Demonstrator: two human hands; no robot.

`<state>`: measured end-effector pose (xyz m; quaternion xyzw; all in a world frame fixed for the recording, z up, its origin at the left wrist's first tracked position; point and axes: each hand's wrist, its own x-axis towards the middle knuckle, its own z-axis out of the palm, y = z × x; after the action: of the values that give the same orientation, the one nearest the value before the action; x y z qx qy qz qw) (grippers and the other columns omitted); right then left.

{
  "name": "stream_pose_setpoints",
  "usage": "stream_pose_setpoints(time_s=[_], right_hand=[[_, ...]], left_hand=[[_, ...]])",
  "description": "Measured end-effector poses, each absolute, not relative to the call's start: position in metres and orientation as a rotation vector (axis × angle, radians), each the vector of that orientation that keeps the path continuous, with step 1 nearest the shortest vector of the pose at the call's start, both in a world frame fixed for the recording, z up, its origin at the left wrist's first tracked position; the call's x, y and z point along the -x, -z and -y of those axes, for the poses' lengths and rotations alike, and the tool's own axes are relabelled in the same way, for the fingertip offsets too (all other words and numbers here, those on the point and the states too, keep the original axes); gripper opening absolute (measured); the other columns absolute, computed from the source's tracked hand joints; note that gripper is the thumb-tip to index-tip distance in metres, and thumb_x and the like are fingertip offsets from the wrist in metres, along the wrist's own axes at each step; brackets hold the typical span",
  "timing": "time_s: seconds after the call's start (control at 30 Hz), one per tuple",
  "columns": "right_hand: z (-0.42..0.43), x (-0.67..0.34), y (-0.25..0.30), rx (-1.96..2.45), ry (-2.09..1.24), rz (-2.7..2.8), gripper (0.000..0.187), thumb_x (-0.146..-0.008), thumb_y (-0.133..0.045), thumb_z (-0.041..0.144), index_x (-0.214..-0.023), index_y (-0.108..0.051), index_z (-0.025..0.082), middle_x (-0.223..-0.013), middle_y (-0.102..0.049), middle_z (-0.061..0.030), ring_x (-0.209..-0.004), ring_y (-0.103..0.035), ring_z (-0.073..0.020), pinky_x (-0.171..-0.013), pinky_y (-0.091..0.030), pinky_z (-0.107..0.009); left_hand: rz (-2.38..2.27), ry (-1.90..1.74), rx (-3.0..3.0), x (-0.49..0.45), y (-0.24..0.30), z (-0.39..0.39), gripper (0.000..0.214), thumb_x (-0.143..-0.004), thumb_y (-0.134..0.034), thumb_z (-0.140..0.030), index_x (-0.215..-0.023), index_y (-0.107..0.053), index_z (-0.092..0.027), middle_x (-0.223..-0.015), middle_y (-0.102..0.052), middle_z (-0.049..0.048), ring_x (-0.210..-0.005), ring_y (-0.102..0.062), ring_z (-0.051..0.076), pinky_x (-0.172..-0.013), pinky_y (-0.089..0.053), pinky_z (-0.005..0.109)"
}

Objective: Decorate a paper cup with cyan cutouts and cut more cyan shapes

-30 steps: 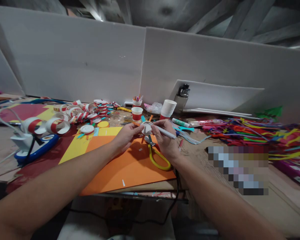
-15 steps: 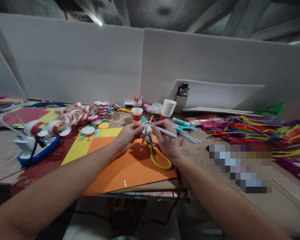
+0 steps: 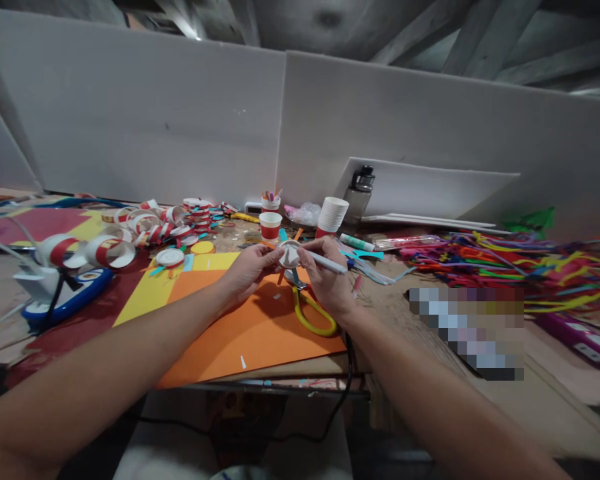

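Observation:
Pinched in my left hand is a small round white paper cup piece, with orange and blue paper strips sticking out round its rim. Its pale hollow faces me. My right hand grips a white pen, whose back end points to the right. The fingers of that hand meet the right side of the cup piece; the pen's tip is too small to make out. Below them, yellow-handled scissors lie on an orange paper sheet, near my right wrist.
Behind my hands stand a red and white paper cup, a cup stack and a bottle. Coloured pipe cleaners heap at the right. Curled cup strips and a blue power strip lie left. A black cable hangs over the front edge.
The whole view has shifted slightly, so things appear a little further left. Both hands keep their holds on the cup piece and the pen, with hardly any movement between them.

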<state>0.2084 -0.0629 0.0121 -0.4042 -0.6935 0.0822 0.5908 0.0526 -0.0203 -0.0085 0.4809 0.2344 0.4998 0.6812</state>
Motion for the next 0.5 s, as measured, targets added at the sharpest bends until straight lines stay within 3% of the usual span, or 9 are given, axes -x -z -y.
stream_pose_setpoints(time_s=[0.5], right_hand=[[0.0625,-0.2093,-0.0092,0.928,-0.308,1.572,0.017,-0.085,-0.061,0.035,-0.084,-0.055,0.019,-0.073,-0.062,-0.0005,-0.064,-0.059,-0.0140,-0.059,-0.047,-0.027]], left_hand=[[-0.511,-1.107,-1.098,-0.0519,0.0098,0.0191,0.030,-0.069,-0.078,-0.035,-0.082,-0.071,-0.009,-0.077,-0.067,0.0052,-0.066,-0.056,0.009,-0.063,-0.044,0.022]])
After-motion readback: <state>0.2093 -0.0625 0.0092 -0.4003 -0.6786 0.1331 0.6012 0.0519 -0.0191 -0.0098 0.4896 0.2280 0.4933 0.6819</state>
